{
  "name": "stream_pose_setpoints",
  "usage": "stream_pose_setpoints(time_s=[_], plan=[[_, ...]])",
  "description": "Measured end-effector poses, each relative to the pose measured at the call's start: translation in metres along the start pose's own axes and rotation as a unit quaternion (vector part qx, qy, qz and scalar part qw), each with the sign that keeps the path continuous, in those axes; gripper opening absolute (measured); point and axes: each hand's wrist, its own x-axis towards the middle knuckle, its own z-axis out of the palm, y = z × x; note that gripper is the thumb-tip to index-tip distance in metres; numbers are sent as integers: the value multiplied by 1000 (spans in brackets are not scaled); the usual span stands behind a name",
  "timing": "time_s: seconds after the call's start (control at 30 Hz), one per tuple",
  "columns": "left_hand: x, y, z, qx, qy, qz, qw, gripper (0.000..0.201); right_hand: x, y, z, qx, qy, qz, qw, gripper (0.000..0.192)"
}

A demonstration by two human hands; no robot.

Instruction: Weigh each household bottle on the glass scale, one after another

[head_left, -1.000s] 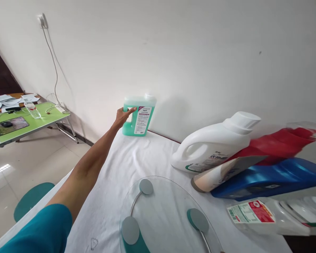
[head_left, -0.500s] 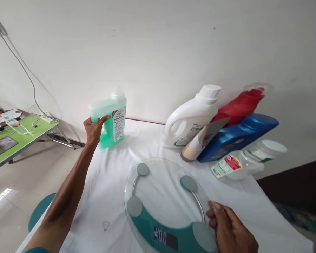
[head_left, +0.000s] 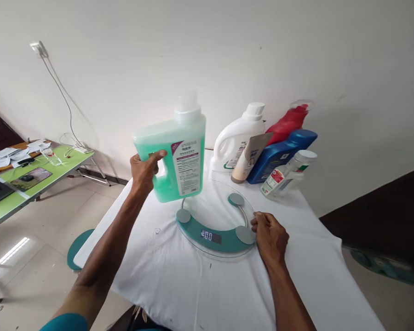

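My left hand (head_left: 145,172) is closed through the handle of a clear jug of green liquid (head_left: 169,138), with a white label on its side. The jug hangs above the far left part of a round glass bathroom scale (head_left: 212,234), hiding some of it. On the scale's teal band, a lit display shows zeros. At the scale's right edge, my right hand (head_left: 271,234) pinches the glass rim with thumb and fingers.
Behind the scale stand a white jug (head_left: 239,138), a beige tube (head_left: 251,158), a red bottle (head_left: 290,124), a blue bottle (head_left: 284,154) and a clear white-capped bottle (head_left: 286,177). A white cloth (head_left: 169,276) covers the table. Left is a green table (head_left: 69,158) with papers.
The green jug has risen off the cloth and moved right, over the scale, in my left hand. My right hand stays at the scale's edge. The view has shifted.
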Motion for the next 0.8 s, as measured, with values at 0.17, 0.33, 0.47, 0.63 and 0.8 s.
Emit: stream_pose_setpoints(time_s=[0.17,0.33,0.47,0.63,0.8], plan=[[-33,-8,34,-17,-54,-21,998,64,-2,3,0,13,0,-31,999,48],[-51,-27,61,-5,-96,-58,994,69,-2,2,0,22,-3,-25,999,48],[-58,-41,75,17,-116,-78,990,73,0,4,1,24,-2,-28,999,50],[-61,-50,80,27,-130,-76,988,72,3,9,3,11,-8,-28,1000,49],[-62,-54,79,24,-145,-63,987,70,4,9,3,0,-13,-23,1000,46]])
